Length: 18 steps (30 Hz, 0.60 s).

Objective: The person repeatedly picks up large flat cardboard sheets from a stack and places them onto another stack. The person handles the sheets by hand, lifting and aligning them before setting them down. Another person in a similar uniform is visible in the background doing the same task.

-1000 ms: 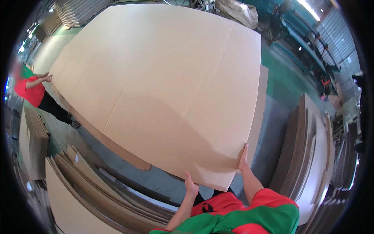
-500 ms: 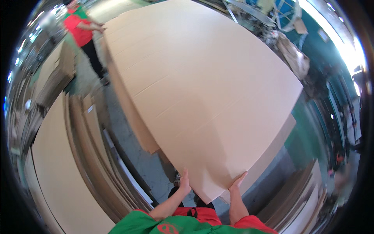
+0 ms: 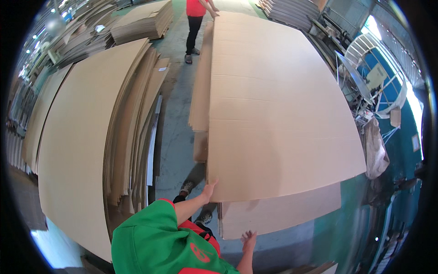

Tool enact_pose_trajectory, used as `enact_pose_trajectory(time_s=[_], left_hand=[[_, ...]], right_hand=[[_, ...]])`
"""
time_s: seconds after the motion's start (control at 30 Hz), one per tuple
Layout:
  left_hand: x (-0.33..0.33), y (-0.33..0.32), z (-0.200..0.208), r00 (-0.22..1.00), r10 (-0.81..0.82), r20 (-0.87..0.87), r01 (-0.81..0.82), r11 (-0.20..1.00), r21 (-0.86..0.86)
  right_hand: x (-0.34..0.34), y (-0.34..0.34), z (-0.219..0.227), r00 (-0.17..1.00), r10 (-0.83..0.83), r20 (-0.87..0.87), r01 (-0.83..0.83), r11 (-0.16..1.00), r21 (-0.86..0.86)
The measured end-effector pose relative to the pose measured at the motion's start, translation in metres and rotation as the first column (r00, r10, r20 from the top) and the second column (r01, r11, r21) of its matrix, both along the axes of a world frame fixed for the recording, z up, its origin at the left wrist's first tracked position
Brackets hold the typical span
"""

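A large, flat tan cardboard sheet (image 3: pixel 283 109) with faint crease lines spreads out ahead of me, atop other cardboard. At its near left corner, my left hand (image 3: pixel 210 191) grips the edge, with some fingers hidden from sight. My right hand (image 3: pixel 249 239) is off the sheet, fingers spread and holding nothing. It is close to the near edge of the lower cardboard stack (image 3: pixel 283 211), which sticks out beneath the sheet. At the far left corner, a co-worker in a red top (image 3: pixel 195 8) has their hands on the sheet's edge.
Tall leaning cardboard sheets (image 3: pixel 86 128) stand to my left. Another cardboard stack (image 3: pixel 145 20) lies far left, beyond a strip of grey floor (image 3: pixel 175 105). Metal frames (image 3: pixel 365 77) and a pale sack (image 3: pixel 376 148) are at the right. More cardboard edges (image 3: pixel 321 269) show at the bottom.
My right hand has come off the sheet's near edge and opened. My left hand stays at the near left corner. The view has swung left, and the sheet now appears straighter.
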<state>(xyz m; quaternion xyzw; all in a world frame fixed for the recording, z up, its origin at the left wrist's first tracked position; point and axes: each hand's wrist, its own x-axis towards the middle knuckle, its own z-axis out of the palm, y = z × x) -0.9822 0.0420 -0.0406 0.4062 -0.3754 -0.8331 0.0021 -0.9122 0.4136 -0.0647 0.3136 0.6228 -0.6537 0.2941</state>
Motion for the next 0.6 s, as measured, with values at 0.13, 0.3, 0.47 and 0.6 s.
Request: enact_pose_trajectory(time_s=[0.13,0.3,0.47,0.6], left_hand=[[-0.001,-0.014,0.030,0.953,-0.189,0.237,0.237,0.952,-0.193],[0.064,-0.020,0.065,0.900,-0.384,0.204,0.426,0.686,-0.589],[0.259,-0.048,0.032,0.892,-0.197,0.407,0.428,0.658,-0.619],[0.487,-0.055,0.008,0.669,0.224,0.709,0.277,0.810,-0.517]], right_hand=[[0.107,0.085,-0.051,0.925,-0.246,0.290,0.238,0.969,0.063],[0.123,0.090,-0.095,0.787,0.375,0.490,-0.426,0.905,-0.009],[0.036,-0.016,-0.075,0.622,0.700,0.350,-0.714,0.691,-0.115],[-0.013,-0.145,-0.041,0.506,0.856,0.108,-0.860,0.490,0.142]])
